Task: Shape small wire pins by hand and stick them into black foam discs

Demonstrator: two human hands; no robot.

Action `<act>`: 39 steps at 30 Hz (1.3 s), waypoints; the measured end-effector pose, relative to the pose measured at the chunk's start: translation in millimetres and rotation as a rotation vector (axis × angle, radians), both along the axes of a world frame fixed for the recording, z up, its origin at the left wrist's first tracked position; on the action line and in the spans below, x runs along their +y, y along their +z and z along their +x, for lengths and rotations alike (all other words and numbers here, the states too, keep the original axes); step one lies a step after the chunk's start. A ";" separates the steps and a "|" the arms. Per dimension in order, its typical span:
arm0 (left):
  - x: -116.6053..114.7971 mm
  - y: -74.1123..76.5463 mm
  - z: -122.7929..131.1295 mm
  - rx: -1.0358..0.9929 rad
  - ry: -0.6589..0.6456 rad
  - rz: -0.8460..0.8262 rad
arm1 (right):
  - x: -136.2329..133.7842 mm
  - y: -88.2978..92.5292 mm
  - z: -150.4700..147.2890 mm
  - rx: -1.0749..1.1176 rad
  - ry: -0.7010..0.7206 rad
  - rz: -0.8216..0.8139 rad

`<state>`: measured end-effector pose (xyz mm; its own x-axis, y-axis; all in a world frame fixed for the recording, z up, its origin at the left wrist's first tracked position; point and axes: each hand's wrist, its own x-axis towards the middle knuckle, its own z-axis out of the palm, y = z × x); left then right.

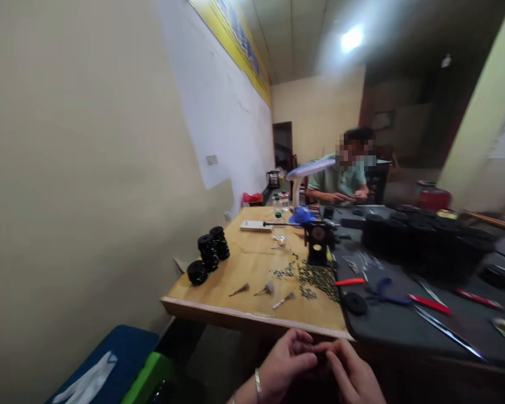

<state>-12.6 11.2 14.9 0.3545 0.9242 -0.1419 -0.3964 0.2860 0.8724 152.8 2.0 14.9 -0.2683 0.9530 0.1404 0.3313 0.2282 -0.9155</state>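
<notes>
My left hand [288,358] and my right hand [350,370] meet just below the table's front edge. The fingers of both are pinched together around something small and dark, mostly hidden by the fingertips. Beyond them, many tiny dark pieces [320,278] lie scattered on the wooden table [223,303]. Three small brush-like items [240,290] rest in a row near the front edge. Just right of the pieces, on the black mat [379,328], are a black disc [356,303] and an orange-handled tool [350,281].
Stacked black spools [208,252] stand at the left. A black stand-like device [318,241] sits behind the pieces, beside a bottle [279,227] and lamp [309,168]. Blue-handled pliers [391,294], tweezers [448,334] and a dark heap [429,241] occupy the mat. A person [339,182] sits opposite.
</notes>
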 end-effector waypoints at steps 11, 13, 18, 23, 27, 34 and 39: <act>-4.3 8.7 -2.8 -0.184 -0.122 -0.087 | -7.6 4.1 -9.1 0.343 -0.030 -0.181; -3.7 8.6 -2.5 -0.181 -0.125 -0.094 | -8.0 2.6 -8.2 0.313 -0.030 -0.146; 0.7 8.5 0.3 0.122 -0.103 0.009 | -10.1 1.4 -3.8 0.065 -0.072 0.100; -0.4 8.9 3.0 0.097 -0.118 -0.054 | -7.1 4.3 1.2 0.184 -0.033 -0.091; -4.0 12.7 5.4 -0.043 -0.150 -0.166 | -4.8 2.1 2.7 0.316 -0.030 -0.232; -4.0 11.8 7.0 0.024 -0.127 -0.135 | -8.6 -1.8 3.4 0.154 -0.047 -0.046; -2.7 10.0 6.6 -0.105 -0.147 -0.183 | -8.3 -6.0 4.8 0.214 -0.031 -0.117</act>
<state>-6.1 8.5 24.9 0.5048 0.8238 -0.2578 -0.4243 0.4969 0.7570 157.6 -6.3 8.9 -0.2148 0.9735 0.0787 0.1318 0.1088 -0.9853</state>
